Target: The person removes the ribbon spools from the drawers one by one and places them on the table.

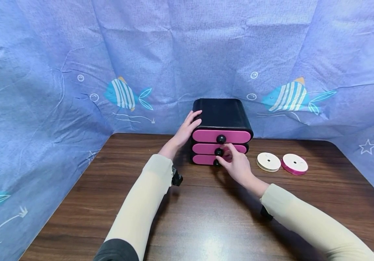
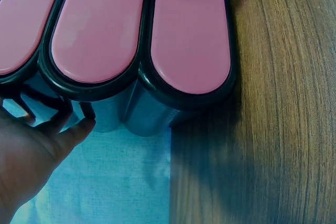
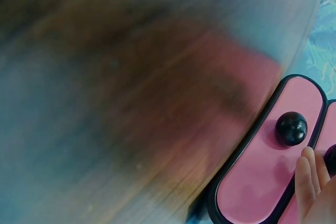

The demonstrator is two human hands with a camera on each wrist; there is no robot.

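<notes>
A black cabinet point(image 1: 221, 112) with three stacked pink-fronted drawers stands at the back of the table. Each drawer front carries a round black knob. My left hand point(image 1: 184, 132) rests with extended fingers along the cabinet's left side, close to its top edge; the left wrist view shows those fingertips at the black side wall. With thumb and index finger, my right hand point(image 1: 237, 166) pinches the knob point(image 1: 218, 152) of the middle drawer point(image 1: 201, 148). In the right wrist view its fingers lie beside the bottom drawer's knob point(image 3: 291, 128), and the pinched knob is partly cut off.
To the right of the cabinet lie two flat ribbon spools, a cream one point(image 1: 268, 161) and a pink one point(image 1: 294, 164). The brown wooden table point(image 1: 193, 217) extends toward me. A blue fish-print curtain point(image 1: 206, 54) hangs right behind the cabinet.
</notes>
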